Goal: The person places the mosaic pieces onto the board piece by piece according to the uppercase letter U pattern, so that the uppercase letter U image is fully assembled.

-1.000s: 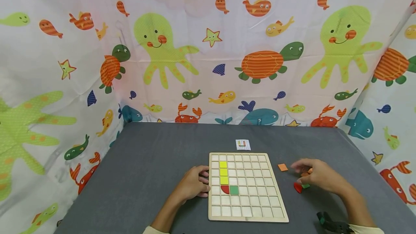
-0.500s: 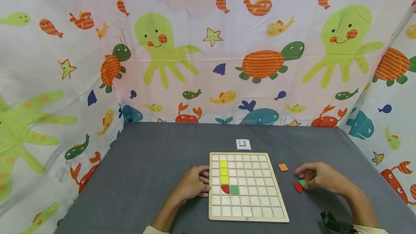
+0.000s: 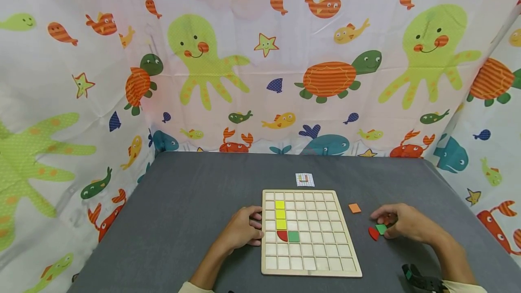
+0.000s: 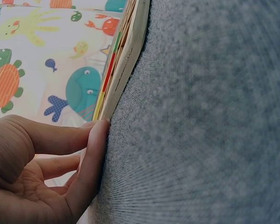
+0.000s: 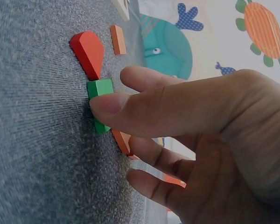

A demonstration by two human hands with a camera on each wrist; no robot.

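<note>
Head view: nearest, a black band (image 3: 423, 282) is seen by the right wrist. The left edge of the gridded board (image 3: 309, 274) is touched by the relaxed fingers of the left hand (image 3: 240, 229); yellow squares (image 3: 280, 213), a red quarter-round (image 3: 282, 235) and a green square (image 3: 293, 237) are set in its cells. To its right, the right hand (image 3: 407, 223) is held loosely spread over a green block (image 3: 381, 228) — whether the block is touched by the thumb cannot be told. Just beside it a red wedge (image 3: 373, 234) is seen; farther off, an orange square (image 3: 355, 208). Beyond lie a printed card (image 3: 305, 180) and a sea-animal curtain (image 3: 264, 71). In the right wrist view, the block's long axis is seen running top to bottom, the wedge's narrow end aimed at it; orange pieces (image 5: 120, 141) are shown behind — mostly covered by fingers in the head view. Only in the left wrist view is the board shown edge-on.
</note>
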